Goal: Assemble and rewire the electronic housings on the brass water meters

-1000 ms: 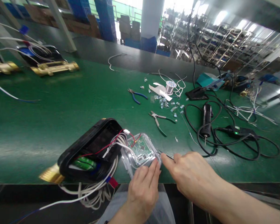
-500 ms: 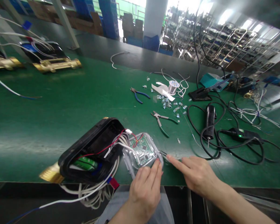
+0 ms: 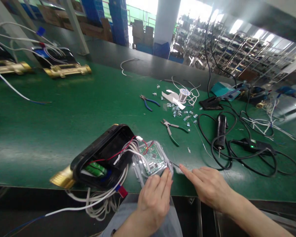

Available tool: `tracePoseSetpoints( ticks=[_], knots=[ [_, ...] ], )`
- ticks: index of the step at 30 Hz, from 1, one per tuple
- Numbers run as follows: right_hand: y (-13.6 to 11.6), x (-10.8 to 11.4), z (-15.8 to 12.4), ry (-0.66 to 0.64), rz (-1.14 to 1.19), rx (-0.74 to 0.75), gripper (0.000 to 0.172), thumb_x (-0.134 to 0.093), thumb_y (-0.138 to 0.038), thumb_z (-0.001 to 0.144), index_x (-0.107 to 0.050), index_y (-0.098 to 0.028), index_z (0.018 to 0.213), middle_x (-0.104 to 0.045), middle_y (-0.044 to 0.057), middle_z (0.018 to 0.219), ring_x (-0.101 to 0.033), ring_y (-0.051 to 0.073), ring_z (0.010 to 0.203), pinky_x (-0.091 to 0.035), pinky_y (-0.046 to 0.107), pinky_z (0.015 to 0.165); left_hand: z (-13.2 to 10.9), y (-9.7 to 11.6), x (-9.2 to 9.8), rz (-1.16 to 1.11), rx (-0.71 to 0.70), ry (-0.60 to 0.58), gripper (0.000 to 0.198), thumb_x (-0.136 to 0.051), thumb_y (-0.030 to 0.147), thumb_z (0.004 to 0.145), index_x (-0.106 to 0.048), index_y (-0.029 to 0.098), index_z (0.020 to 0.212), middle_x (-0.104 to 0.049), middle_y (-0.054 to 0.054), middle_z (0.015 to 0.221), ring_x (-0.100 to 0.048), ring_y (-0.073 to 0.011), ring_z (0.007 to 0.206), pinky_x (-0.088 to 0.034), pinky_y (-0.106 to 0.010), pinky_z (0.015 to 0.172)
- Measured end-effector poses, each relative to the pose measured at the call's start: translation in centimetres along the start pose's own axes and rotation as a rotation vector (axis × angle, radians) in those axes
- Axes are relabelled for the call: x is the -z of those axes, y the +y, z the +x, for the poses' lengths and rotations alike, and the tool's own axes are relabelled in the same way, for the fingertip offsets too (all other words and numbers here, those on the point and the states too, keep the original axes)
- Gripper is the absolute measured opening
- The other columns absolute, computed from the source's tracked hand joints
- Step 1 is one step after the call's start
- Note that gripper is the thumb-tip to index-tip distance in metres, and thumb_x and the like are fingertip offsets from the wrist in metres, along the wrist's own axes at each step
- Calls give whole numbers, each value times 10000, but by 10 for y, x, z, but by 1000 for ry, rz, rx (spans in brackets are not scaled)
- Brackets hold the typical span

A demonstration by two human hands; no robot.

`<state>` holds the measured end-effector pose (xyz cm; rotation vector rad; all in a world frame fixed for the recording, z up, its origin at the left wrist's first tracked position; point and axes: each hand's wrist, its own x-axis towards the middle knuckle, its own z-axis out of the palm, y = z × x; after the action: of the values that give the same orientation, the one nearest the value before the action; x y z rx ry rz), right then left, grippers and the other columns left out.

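Observation:
My left hand [image 3: 154, 194] grips the near edge of a clear plastic case [image 3: 136, 166], fingers pressed together on its rim. Inside the case lies a green circuit board [image 3: 154, 157], with white cables and a red wire running to it. In my right hand [image 3: 208, 184] is a pair of thin dark tweezers [image 3: 174, 163]. Their tips reach the right edge of the case; most of the tool is hidden by the fingers. Left of the case, a black housing [image 3: 102, 143] with a brass fitting [image 3: 62, 177] lies open, a green battery [image 3: 96, 169] inside.
Beyond the case lie green-handled cutters [image 3: 171, 128] and blue-handled cutters [image 3: 149, 101]. Several small clear parts surround a solder spool [image 3: 184, 94]. A black electric screwdriver [image 3: 221, 131] lies among looped cables to the right. Brass-and-black units [image 3: 66, 70] stand far left.
The whole view has shifted slightly. The tweezers' two prongs, apart before, now look like one line. My left hand stays on the case.

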<state>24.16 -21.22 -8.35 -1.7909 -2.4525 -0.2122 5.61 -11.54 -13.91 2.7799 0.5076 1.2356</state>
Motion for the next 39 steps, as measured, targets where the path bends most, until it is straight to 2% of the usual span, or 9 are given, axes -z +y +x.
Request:
tracePoseSetpoints(
  ticks=[5,7,9,11,21,24,30,35,39],
  knots=[
    [26,2,8,-54,580,-220,369,-369,-161,957,-569,-165,1267,-684,67,980,-635,147,821,-486,249,711,3,-4,2,-7,-19,12,222,-489,77,891,-661,37,1027,-722,-124,1036,-602,-199,696,-482,-344,659],
    [32,2,10,-106,728,-330,356,-383,-208,965,-608,-194,1241,-677,39,872,-613,131,738,-471,230,667,2,-6,3,-18,-32,11,218,-497,81,888,-664,44,1024,-719,-127,1045,-603,-200,703,-481,-344,656],
    [35,1,11,-160,858,-422,356,-388,-258,973,-621,-203,1237,-585,-11,651,-524,109,573,-419,213,565,1,-8,4,-36,-45,7,223,-494,85,889,-663,48,1032,-718,-126,1049,-600,-198,701,-480,-344,654],
    [35,1,11,-193,989,-485,359,-397,-308,980,-631,-194,1226,-493,-39,562,-454,97,517,-375,209,529,-1,-10,5,-63,-52,-1,228,-493,83,888,-660,51,1041,-717,-123,1052,-595,-193,698,-479,-344,651],
    [21,-7,-2,-155,1330,-657,475,-453,-484,951,-630,-126,1208,-439,-53,537,-356,92,503,-273,226,508,-9,-16,13,-206,-64,-68,267,-532,62,861,-624,74,1111,-702,-116,1101,-573,-182,725,-476,-339,663],
    [14,-3,-3,-155,1241,-647,467,-423,-471,963,-626,-124,1201,-458,-48,535,-381,100,501,-293,232,515,-13,-23,17,-265,-78,-93,302,-534,48,853,-609,85,1144,-695,-110,1115,-565,-181,744,-475,-338,663],
    [-18,6,-1,-228,718,-608,339,-304,-358,1007,-590,-174,1008,-611,20,702,-539,153,604,-331,272,586,-13,-26,26,-252,-151,-155,305,-524,56,861,-602,77,1155,-692,-123,1104,-606,-180,784,-493,-335,674],
    [-41,-4,2,-193,468,-645,359,-264,-397,1014,-495,-212,811,-571,11,612,-568,185,552,-251,288,535,-21,-12,28,-10,-65,-24,212,-577,136,881,-643,62,1069,-709,-123,1055,-643,-223,920,-514,-368,795],
    [-43,-6,4,-188,399,-569,371,-245,-356,1019,-499,-216,788,-580,8,582,-577,175,509,-231,285,508,-30,-13,30,-38,-49,11,196,-621,139,865,-647,51,1038,-711,-125,1030,-647,-225,968,-536,-367,833]
  ],
)
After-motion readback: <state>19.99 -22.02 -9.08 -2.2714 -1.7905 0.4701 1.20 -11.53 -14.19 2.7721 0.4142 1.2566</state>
